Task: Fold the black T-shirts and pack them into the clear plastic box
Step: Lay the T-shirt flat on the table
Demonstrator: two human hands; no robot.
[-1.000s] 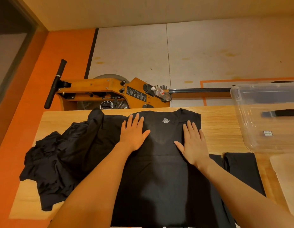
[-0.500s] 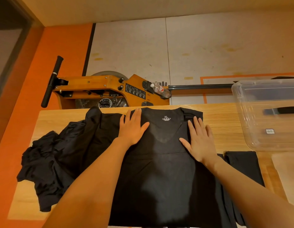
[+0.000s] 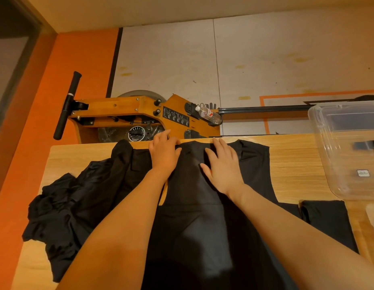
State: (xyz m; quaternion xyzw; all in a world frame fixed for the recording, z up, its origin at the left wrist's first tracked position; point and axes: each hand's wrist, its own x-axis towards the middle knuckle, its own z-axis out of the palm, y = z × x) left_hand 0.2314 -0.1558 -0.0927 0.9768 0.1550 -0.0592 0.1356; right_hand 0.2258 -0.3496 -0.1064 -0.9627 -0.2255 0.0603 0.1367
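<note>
Both hands are flat on the spread black T-shirt (image 3: 194, 227), up at its collar end near the far edge of the wooden table (image 3: 295, 164). Left hand (image 3: 164, 154): palm down, fingers mostly straight, tips curling a bit at the table's far edge; I can't tell if they pinch the fabric. Right hand (image 3: 222, 166): palm down, fingers straight and spread, pressing the cloth, holding nothing. The two sit close together with a narrow strip of shirt between them. Both forearms run over the shirt toward the camera.

Shirt lies lengthwise down the table centre, collar end away from the camera, lower part running out of view at the bottom. Right edge of the shirt's upper part lies flat on bare wood.

Left of it, touching or overlapping: a crumpled pile of black T-shirts (image 3: 64, 212), unfolded. Right of it, near the front: a folded black garment (image 3: 326, 222), flat on the table.

Clear plastic box (image 3: 347, 147) stands on the right end of the table, well apart from the hands, partly cut off by the frame; small label on it.

Behind the table: a wooden rowing machine (image 3: 127, 114) with a black handle (image 3: 67, 105), and a plastic water bottle (image 3: 209, 115) resting on it.
</note>
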